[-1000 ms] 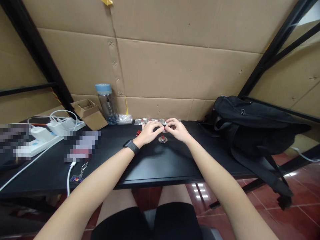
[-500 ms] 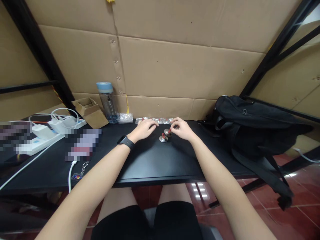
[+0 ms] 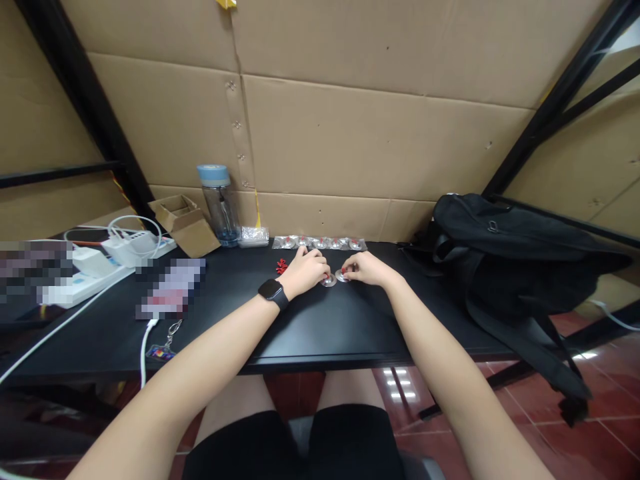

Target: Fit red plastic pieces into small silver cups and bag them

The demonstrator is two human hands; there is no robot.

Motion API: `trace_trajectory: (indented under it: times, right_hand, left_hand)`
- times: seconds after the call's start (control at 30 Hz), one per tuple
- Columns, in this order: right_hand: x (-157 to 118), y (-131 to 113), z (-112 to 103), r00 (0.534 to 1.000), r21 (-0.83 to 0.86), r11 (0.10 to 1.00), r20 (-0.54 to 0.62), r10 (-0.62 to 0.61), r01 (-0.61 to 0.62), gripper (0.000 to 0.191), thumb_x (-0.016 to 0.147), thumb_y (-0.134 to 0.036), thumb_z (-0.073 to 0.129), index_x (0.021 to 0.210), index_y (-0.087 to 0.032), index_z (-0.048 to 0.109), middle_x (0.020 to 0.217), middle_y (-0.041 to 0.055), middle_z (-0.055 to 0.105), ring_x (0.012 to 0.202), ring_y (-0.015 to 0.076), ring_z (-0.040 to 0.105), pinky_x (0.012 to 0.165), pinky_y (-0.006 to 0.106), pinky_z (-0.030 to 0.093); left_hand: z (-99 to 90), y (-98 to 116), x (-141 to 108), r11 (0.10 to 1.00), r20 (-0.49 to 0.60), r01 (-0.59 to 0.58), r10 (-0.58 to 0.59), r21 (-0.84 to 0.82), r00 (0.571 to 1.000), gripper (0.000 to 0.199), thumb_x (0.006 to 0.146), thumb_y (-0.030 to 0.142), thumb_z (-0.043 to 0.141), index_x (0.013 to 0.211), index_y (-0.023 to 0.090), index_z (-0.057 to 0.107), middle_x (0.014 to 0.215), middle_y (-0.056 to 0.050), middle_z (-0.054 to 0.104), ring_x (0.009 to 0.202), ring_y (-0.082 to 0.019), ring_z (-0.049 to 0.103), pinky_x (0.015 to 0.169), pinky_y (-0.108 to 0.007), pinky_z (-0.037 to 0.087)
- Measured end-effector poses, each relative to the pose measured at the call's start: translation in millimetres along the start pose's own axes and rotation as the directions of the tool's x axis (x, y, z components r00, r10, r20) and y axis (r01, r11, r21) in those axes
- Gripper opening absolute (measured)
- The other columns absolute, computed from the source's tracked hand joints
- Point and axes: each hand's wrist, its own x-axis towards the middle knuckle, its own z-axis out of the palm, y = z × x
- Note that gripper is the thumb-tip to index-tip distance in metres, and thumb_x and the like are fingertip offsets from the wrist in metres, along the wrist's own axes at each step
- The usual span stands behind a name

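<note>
Two small metal finger cymbals with red cord loops sit side by side on the black table, their rims close together. My left hand (image 3: 307,270), wearing a black watch, is closed at the red loop of the left finger cymbal (image 3: 329,283). The thumb and fingers of my right hand (image 3: 370,269) pinch the red loop of the right finger cymbal (image 3: 341,277). Beside my left wrist lies a small heap of red cords (image 3: 282,267). Behind both hands runs a row of several wrapped discs with red bits (image 3: 320,244) in clear plastic.
On the left are a power strip (image 3: 65,288) with white chargers, a blurred phone-like item (image 3: 173,283) on a white cable, an open cardboard box (image 3: 193,230), and a blue-lidded bottle (image 3: 220,210). A black bag (image 3: 505,240) lies right. Cardboard (image 3: 340,133) walls the back.
My left hand has moved right and closed at the left finger cymbal's loop, uncovering the red cords. My right hand has shifted slightly down; the two finger cymbals now sit side by side.
</note>
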Motion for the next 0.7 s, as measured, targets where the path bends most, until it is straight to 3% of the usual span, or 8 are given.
trace_trajectory:
  times: [0.27, 0.37, 0.43, 0.5, 0.53, 0.57, 0.63, 0.7]
  right_hand:
    - [1, -10, 10, 0.998, -0.16, 0.987, -0.058, 0.024, -0.033, 0.009, 0.076, -0.016, 0.074, 0.07, -0.022, 0.071, 0.067, 0.0011, 0.07, 0.058, 0.0153, 0.059, 0.063, 0.027, 0.042]
    - [2, -20, 9, 0.988, -0.084, 0.996, -0.156, 0.018, -0.031, 0.009, 0.079, -0.022, 0.074, 0.071, -0.022, 0.069, 0.07, 0.0025, 0.07, 0.061, 0.0168, 0.061, 0.066, 0.028, 0.045]
    - [6, -24, 7, 0.924, 0.094, 0.995, -0.382, 0.021, 0.017, 0.012, 0.087, -0.032, 0.067, 0.081, -0.022, 0.07, 0.08, 0.005, 0.073, 0.071, 0.0193, 0.066, 0.072, 0.03, 0.05]
    - [10, -23, 3, 0.783, 0.279, 0.956, -0.613, 0.108, 0.087, 0.022, 0.091, -0.041, 0.061, 0.091, -0.02, 0.068, 0.09, 0.0079, 0.075, 0.081, 0.0214, 0.069, 0.077, 0.033, 0.053]
    - [12, -22, 1, 0.718, 0.346, 0.932, -0.677, 0.164, 0.113, 0.025, 0.091, -0.044, 0.062, 0.093, -0.02, 0.067, 0.092, 0.0089, 0.075, 0.083, 0.022, 0.069, 0.079, 0.034, 0.054]
    - [13, -19, 0, 0.682, 0.395, 0.91, -0.701, 0.209, 0.126, 0.028, 0.088, -0.047, 0.065, 0.093, -0.019, 0.066, 0.092, 0.0092, 0.074, 0.084, 0.0224, 0.07, 0.08, 0.035, 0.055]
    - [14, -15, 1, 0.692, 0.461, 0.879, -0.673, 0.259, 0.119, 0.032, 0.082, -0.05, 0.071, 0.09, -0.019, 0.066, 0.09, 0.009, 0.074, 0.083, 0.0225, 0.07, 0.08, 0.036, 0.056]
    - [14, -14, 5, 0.748, 0.498, 0.862, -0.606, 0.27, 0.093, 0.034, 0.079, -0.051, 0.073, 0.087, -0.019, 0.067, 0.087, 0.0085, 0.074, 0.081, 0.0225, 0.07, 0.078, 0.036, 0.057]
  left_hand:
    - [-13.6, -3, 1, 0.983, -0.139, 0.184, -0.178, 0.03, 0.974, 0.02, 0.097, 0.029, 0.053, 0.088, 0.024, 0.069, 0.108, -0.009, 0.072, 0.114, -0.03, 0.053, 0.102, -0.054, 0.027]
    - [-14.9, -7, 1, 0.97, -0.165, 0.242, -0.241, -0.014, 0.956, 0.018, 0.095, 0.032, 0.056, 0.086, 0.024, 0.069, 0.114, -0.008, 0.071, 0.118, -0.03, 0.051, 0.101, -0.053, 0.028]
    - [-14.5, -10, 1, 0.964, -0.175, 0.264, -0.266, -0.033, 0.948, 0.017, 0.094, 0.031, 0.057, 0.086, 0.024, 0.07, 0.118, -0.007, 0.07, 0.121, -0.03, 0.05, 0.1, -0.053, 0.03]
    - [-14.3, -11, 1, 0.949, -0.203, 0.307, -0.314, -0.067, 0.928, 0.017, 0.094, 0.031, 0.058, 0.085, 0.025, 0.072, 0.12, -0.007, 0.068, 0.122, -0.03, 0.05, 0.099, -0.052, 0.031]
    - [-14.4, -12, 2, 0.936, -0.217, 0.339, -0.352, -0.096, 0.91, 0.017, 0.093, 0.031, 0.058, 0.085, 0.025, 0.072, 0.12, -0.007, 0.068, 0.122, -0.03, 0.051, 0.098, -0.052, 0.032]
    - [-14.6, -12, 2, 0.918, -0.225, 0.373, -0.395, -0.132, 0.891, 0.018, 0.093, 0.033, 0.059, 0.085, 0.025, 0.073, 0.12, -0.006, 0.068, 0.121, -0.03, 0.051, 0.097, -0.051, 0.033]
    - [-15.4, -13, 4, 0.876, -0.22, 0.434, -0.475, -0.209, 0.852, 0.018, 0.093, 0.036, 0.06, 0.086, 0.026, 0.074, 0.119, -0.006, 0.068, 0.12, -0.03, 0.053, 0.097, -0.051, 0.035]
    - [-16.1, -14, 6, 0.839, -0.204, 0.47, -0.529, -0.274, 0.824, 0.018, 0.093, 0.039, 0.061, 0.088, 0.027, 0.074, 0.119, -0.005, 0.069, 0.121, -0.03, 0.054, 0.098, -0.051, 0.037]
